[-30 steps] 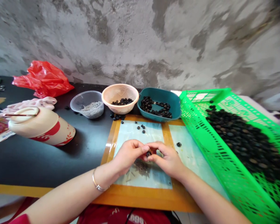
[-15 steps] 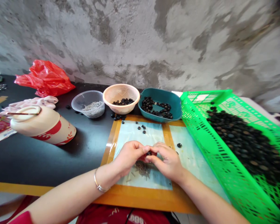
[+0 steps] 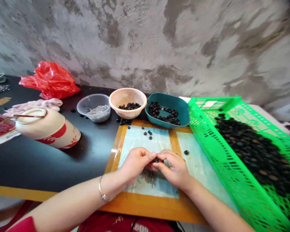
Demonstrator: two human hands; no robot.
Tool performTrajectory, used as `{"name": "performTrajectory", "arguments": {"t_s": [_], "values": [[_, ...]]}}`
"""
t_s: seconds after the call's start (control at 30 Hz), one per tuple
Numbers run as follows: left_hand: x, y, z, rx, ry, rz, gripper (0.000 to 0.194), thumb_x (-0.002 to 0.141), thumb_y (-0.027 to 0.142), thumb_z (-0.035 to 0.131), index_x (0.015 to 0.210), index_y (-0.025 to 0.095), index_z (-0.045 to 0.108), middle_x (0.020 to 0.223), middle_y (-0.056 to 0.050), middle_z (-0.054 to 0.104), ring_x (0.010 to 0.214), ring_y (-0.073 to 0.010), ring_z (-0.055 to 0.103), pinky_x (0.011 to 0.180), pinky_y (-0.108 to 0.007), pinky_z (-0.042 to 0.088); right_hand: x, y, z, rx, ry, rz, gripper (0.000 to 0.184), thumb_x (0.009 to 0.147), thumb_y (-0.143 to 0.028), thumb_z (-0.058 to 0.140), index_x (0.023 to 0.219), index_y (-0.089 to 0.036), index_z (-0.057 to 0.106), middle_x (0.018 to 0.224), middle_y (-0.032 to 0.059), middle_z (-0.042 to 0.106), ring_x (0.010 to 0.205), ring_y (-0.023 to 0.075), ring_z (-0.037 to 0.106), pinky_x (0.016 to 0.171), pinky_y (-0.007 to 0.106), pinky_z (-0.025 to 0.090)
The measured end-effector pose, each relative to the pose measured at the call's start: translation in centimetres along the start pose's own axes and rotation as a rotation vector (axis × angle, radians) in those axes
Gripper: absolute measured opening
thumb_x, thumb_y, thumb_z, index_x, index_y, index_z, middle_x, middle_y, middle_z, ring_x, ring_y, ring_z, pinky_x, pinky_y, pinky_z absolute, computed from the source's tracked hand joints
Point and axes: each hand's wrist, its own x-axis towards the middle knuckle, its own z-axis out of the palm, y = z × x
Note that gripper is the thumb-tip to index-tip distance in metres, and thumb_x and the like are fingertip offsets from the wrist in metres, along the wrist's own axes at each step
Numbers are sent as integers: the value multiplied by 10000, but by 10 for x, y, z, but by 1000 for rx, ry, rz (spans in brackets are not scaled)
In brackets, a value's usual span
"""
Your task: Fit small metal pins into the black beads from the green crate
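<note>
Left hand (image 3: pixel 135 165) and right hand (image 3: pixel 176 167) pinched nearly closed, fingertips on small black part (image 3: pixel 156 160) between them, above front edge of table (image 3: pixel 94 164). Part right of left hand, left of right; neither clearly nearer. Long axis too small to tell.

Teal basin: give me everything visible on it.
The teal basin is an open, rounded-rectangular tub, apparently plastic, with sloping walls. It sits upright on the table, between the peach bowl and the green crate; whether it touches either is unclear. Small black parts lie heaped at its left and along its near side, leaving some floor bare. Neither left hand nor right hand touches it.
</note>
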Motion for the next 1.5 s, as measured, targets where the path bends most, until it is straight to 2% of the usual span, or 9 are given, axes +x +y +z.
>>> {"name": "performTrajectory", "arguments": {"t_s": [0.2, 0.37, 0.57, 0.7, 0.8, 0.97, 1.3, 1.43, 1.5], "values": [[-4, 1, 3, 90, 38, 65, 408, 723, 516, 714, 603, 137, 624, 549, -33, 674, 542, -135, 607, 586, -238, 476, -1, -4, 0, 17, 21, -8, 102, 874, -212, 641, 783, -179, 610, 650, 15, 567, 612, 166, 533, 587, 301, 417], [-7, 1, 5, -86, -22, 35, 427, 720, 525, 712, 606, 125, 615, 548, -36, 656, 535, -134, 602, 595, -249, 493, -4, -4, -1, -4, 48, 15, 25, 866, -201, 643, 865, -180, 628, 644, -4, 539, 588, 153, 522, 569, 289, 411], [-7, 4, 3, -164, -84, -19, 476, 780, 556, 642, 830, 83, 653, 632, -62, 669, 551, -144, 631, 601, -266, 503, -5, -1, -2, 69, 46, 75, 46, 862, -222, 658, 890, -199, 628, 648, -18, 537, 586, 144, 524, 581, 287, 420], [-9, 7, 0, -66, -120, 167, 602, 672, 463, 789, 1139, 147, 576, 782, -26, 676, 677, -155, 656, 678, -286, 523, -6, -2, -4, 153, 47, 94, 46, 874, -226, 648, 900, -225, 611, 658, -30, 522, 590, 139, 514, 583, 279, 411], [-12, 6, -3, 174, -219, 357, 567, 587, 288, 872, 1089, 165, 638, 924, -64, 708, 860, -200, 663, 809, -315, 517, -8, -4, -5, 207, 22, 90, 66, 876, -223, 647, 890, -234, 583, 665, -39, 507, 598, 133, 502, 589, 270, 407], [-14, 4, -5, 429, -177, 539, 338, 663, 235, 830, 981, 182, 730, 845, -36, 739, 773, -176, 669, 757, -277, 523, -13, -5, -3, 287, -15, 146, 91, 888, -243, 625, 867, -241, 537, 687, -36, 503, 634, 147, 505, 604, 276, 411], [-14, 5, -3, 486, -117, 569, 233, 660, 227, 825, 864, 152, 740, 765, -30, 734, 702, -163, 664, 709, -263, 519, -16, -5, 4, 315, -33, 139, 99, 899, -151, 538, 900, -240, 496, 766, -25, 527, 603, 126, 482, 568, 252, 394], [-13, 5, 2, 245, -134, 444, 349, 630, 233, 841, 943, 152, 708, 846, -49, 730, 768, -176, 668, 755, -287, 527, -11, -3, 0, 190, 33, 13, 105, 912, -191, 565, 990, -247, 525, 753, -23, 499, 620, 138, 482, 583, 266, 400], [-12, 4, 3, 83, -195, 384, 474, 606, 240, 861, 1034, 162, 670, 941, -67, 719, 857, -193, 664, 812, -308, 520, -6, -3, -6, 103, 54, -76, 146, 919, -219, 579, 1056, -253, 544, 758, -12, 517, 658, 158, 501, 621, 292, 415]]}}
